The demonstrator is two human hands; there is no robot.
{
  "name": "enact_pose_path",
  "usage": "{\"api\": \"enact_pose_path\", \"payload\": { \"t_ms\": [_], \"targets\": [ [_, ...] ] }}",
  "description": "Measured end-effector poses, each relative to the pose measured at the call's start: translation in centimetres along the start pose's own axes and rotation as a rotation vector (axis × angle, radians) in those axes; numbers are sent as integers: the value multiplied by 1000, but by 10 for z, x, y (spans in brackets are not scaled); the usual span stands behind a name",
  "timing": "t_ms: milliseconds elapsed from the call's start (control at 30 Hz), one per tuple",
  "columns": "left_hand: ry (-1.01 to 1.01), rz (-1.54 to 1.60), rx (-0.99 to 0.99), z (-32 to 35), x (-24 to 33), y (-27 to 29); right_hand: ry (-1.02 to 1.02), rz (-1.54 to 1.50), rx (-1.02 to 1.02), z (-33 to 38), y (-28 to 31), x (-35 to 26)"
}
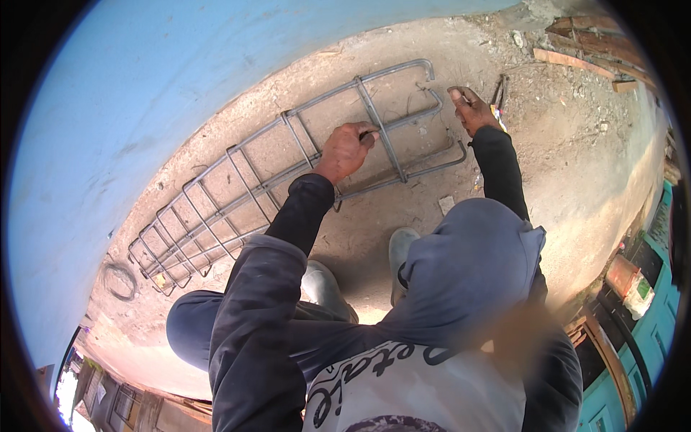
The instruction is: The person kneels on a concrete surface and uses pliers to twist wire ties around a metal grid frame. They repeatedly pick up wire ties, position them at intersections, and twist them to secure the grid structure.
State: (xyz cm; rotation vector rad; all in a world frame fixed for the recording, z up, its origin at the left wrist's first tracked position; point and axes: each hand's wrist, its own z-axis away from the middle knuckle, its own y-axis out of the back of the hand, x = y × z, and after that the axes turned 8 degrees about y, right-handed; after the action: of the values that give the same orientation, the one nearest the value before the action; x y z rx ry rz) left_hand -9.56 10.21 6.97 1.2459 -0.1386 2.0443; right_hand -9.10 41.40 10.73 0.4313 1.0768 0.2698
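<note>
A long metal cage (255, 193) lies on the dirt ground (561, 162), close beside the blue wall (144, 108). It is made of long rods with hoops across them. At the end near the person, the rods stick out past the last hoop (389, 147) and bend into hooks.

The left hand (345, 151) is over the cage, by the middle rod, just beside that last hoop. Its fingers are curled in and closed. They hide whatever may be inside, so I cannot tell if they grip the rod or a bit of wire.

The right hand (471, 111) is just past the hooked ends, apart from the hoop. Its fingers are bent, with the tips near each other. I cannot tell if they pinch something thin.

The step in hand looks like fixing the last hoop to the middle rod, maybe with wire. It does not look done to me, since the left hand is right at that spot. The next move seems to call for a firm left hand, so the hoop cannot slide or tip, and a right hand that comes in close to help make the join tight.

A coil (120, 281) that looks like wire lies near the far end of the cage.
</note>
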Motion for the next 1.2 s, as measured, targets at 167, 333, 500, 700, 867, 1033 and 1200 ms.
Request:
{"api": "enact_pose_path", "payload": {
  "t_ms": [167,333,500,700,867,1033,1200],
  "targets": [
    [51,2,41,3,9,-2,-156,-156,61,36,24,-29],
    [30,13,-21,1,17,5,-249,-208,-106,79,-9,-16],
    [45,15,-31,3,12,16,-399,-436,-135,86,-57,-23],
    [57,123,-51,-6,19,-2,-420,-108,-106,96,-67,-2],
    [57,118,-46,-11,19,6,-284,-21,-153,89,-78,3],
    [102,159,-88,-7,18,15,-469,-478,-114,64,-93,-9],
    [-55,94,26,1,18,6,-467,-980,59,48,-90,-10]
  ]
}}
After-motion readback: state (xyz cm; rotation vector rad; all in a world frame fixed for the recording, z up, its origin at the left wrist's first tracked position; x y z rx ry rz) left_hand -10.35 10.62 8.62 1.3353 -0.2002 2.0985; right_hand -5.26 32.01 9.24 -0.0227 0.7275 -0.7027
